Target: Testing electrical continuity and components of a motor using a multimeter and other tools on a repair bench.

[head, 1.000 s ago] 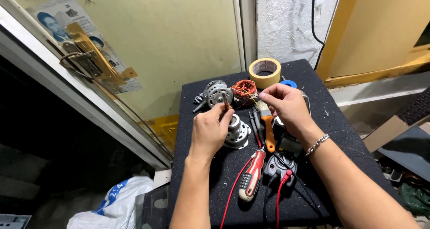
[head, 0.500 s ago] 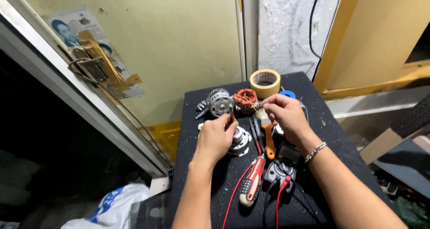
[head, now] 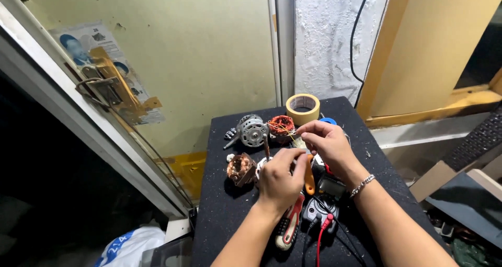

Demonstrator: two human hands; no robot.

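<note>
My left hand [head: 280,177] is closed around a thin dark rod-like tool [head: 266,144] whose tip points up toward the motor parts. My right hand [head: 328,141] pinches thin yellowish wires [head: 292,136] that lead from a red and copper wound stator [head: 281,124]. Both hands meet over the middle of a black table [head: 225,215]. A silver motor housing [head: 252,130] lies left of the stator. A copper coil part [head: 240,167] sits just left of my left hand.
A roll of tan tape [head: 303,108] stands at the table's back edge beside a blue object [head: 328,121]. Under my hands lie an orange-handled tool [head: 309,179], a red and black screwdriver [head: 288,229] and a meter [head: 320,212] with red and black leads. A wall rises behind.
My left hand has shifted right, closer to my right hand, and the copper coil part now shows to its left. My right hand has stayed at the stator's wires.
</note>
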